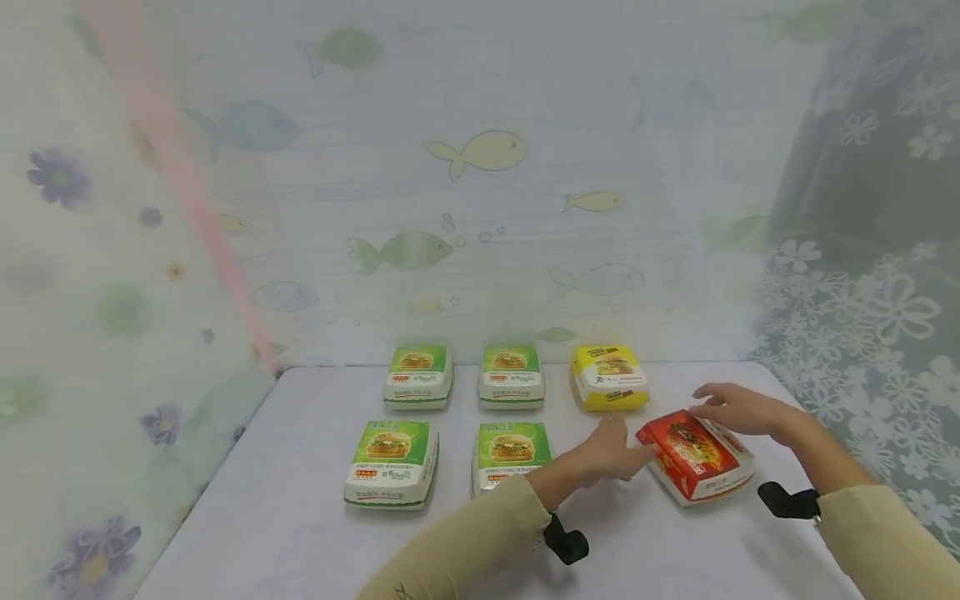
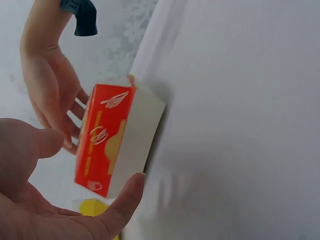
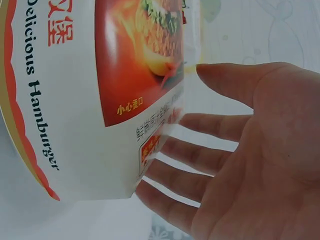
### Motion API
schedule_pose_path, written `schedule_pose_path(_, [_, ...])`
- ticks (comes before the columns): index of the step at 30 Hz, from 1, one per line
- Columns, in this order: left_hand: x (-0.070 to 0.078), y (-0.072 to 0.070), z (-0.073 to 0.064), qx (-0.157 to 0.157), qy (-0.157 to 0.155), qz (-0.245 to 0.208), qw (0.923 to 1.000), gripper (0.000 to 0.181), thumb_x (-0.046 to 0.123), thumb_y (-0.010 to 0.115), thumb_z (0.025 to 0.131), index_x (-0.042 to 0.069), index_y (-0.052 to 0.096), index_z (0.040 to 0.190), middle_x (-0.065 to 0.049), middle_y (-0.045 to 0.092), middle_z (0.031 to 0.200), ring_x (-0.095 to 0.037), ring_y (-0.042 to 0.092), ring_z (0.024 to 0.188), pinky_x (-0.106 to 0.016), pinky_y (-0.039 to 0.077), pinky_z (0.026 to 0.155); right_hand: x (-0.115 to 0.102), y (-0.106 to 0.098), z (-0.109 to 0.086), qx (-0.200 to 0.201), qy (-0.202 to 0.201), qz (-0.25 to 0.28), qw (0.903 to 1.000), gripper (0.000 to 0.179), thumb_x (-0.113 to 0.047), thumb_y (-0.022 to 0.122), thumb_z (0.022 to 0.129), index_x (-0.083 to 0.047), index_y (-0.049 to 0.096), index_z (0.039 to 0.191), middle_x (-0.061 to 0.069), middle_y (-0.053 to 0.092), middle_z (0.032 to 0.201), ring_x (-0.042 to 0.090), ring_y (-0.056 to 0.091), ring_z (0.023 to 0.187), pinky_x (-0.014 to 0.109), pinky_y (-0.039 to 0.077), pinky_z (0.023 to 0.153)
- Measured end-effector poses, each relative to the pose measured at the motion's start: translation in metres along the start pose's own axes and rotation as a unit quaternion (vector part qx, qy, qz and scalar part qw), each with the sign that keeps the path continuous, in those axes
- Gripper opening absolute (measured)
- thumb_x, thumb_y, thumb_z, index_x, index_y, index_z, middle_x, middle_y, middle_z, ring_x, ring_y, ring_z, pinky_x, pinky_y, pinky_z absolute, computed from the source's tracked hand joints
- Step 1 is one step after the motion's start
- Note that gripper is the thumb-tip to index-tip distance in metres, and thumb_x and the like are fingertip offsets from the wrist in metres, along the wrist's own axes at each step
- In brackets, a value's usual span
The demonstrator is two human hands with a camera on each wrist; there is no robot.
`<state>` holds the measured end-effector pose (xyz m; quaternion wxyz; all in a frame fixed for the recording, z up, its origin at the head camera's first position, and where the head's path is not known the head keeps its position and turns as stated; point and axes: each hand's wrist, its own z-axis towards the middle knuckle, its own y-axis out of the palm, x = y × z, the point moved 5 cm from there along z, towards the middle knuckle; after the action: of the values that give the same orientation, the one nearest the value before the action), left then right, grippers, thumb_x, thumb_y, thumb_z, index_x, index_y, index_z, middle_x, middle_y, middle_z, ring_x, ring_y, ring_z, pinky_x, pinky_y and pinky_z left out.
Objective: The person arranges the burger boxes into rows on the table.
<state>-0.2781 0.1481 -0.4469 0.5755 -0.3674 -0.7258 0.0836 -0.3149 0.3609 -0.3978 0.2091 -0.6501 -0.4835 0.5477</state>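
A red and white hamburger box (image 1: 697,454) sits on the table's right side, turned at an angle. To its left is my left hand (image 1: 607,454), thumb and fingers spread; in the left wrist view the index fingertip overlaps the lower corner of the box (image 2: 107,140). My right hand (image 1: 742,410) is at the box's far right edge. The right wrist view shows that hand (image 3: 245,155) with fingers extended and apart, fingertips right at the side of the box (image 3: 95,160). Neither hand has its fingers curled round the box.
Behind the red box stands a yellow hamburger box (image 1: 611,379). Several green and white boxes (image 1: 392,467) form two rows to the left, one partly hidden by my left arm. A white cloth covers the table (image 1: 262,500); patterned curtains (image 1: 480,208) hang around it.
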Motion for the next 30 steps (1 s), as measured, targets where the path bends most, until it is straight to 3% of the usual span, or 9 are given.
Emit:
schedule_pose_path(3, [-0.002, 0.012, 0.004, 0.009, -0.022, -0.018, 0.9996, 0.080, 0.045, 0.070, 0.096, 0.012, 0.032, 0.158, -0.009, 0.045, 0.152, -0.018, 0.062, 0.075, -0.038, 0.057, 0.090, 0.005, 0.003, 0.001, -0.015, 0.006, 0.010, 0.9998, 0.064, -0.036, 0.056, 0.105, 0.012, 0.041, 0.144, 0.040, 0.051, 0.134, 0.054, 0.054, 0.120, 0.063, 0.052, 0.091])
schedule_pose_path(9, [-0.004, 0.029, 0.011, 0.029, -0.046, -0.062, 0.9966, 0.083, 0.045, 0.075, 0.092, 0.014, 0.031, 0.156, -0.011, 0.049, 0.140, -0.021, 0.061, 0.070, -0.036, 0.058, 0.076, 0.010, 0.007, 0.004, -0.026, 0.000, 0.028, 0.9993, 0.063, -0.036, 0.055, 0.106, 0.012, 0.040, 0.145, 0.042, 0.049, 0.136, 0.052, 0.055, 0.118, 0.059, 0.055, 0.090])
schedule_pose_path(16, [0.000, 0.037, 0.011, 0.042, -0.049, -0.052, 0.9966, 0.078, 0.044, 0.076, 0.091, 0.012, 0.038, 0.151, -0.011, 0.051, 0.135, -0.025, 0.055, 0.094, -0.039, 0.056, 0.083, 0.007, 0.009, 0.003, -0.025, 0.004, 0.034, 0.9991, 0.059, -0.032, 0.054, 0.106, 0.012, 0.042, 0.143, 0.041, 0.050, 0.134, 0.050, 0.056, 0.116, 0.058, 0.055, 0.090])
schedule_pose_path(21, [0.002, 0.037, 0.008, 0.043, -0.049, -0.049, 0.9967, 0.072, 0.042, 0.077, 0.091, 0.011, 0.042, 0.145, -0.011, 0.053, 0.130, -0.026, 0.054, 0.098, -0.043, 0.057, 0.089, 0.003, 0.010, 0.001, -0.025, 0.005, 0.039, 0.9989, 0.057, -0.030, 0.055, 0.106, 0.013, 0.043, 0.142, 0.041, 0.050, 0.133, 0.050, 0.056, 0.116, 0.058, 0.055, 0.090])
schedule_pose_path(30, [0.006, 0.036, 0.005, 0.034, -0.051, -0.039, 0.9973, 0.081, 0.047, 0.077, 0.089, 0.012, 0.038, 0.151, -0.011, 0.049, 0.142, -0.029, 0.056, 0.109, -0.048, 0.053, 0.099, -0.006, 0.009, -0.004, -0.024, 0.002, 0.050, 0.9985, 0.051, -0.026, 0.054, 0.106, 0.012, 0.047, 0.139, 0.041, 0.051, 0.131, 0.048, 0.057, 0.113, 0.059, 0.056, 0.088])
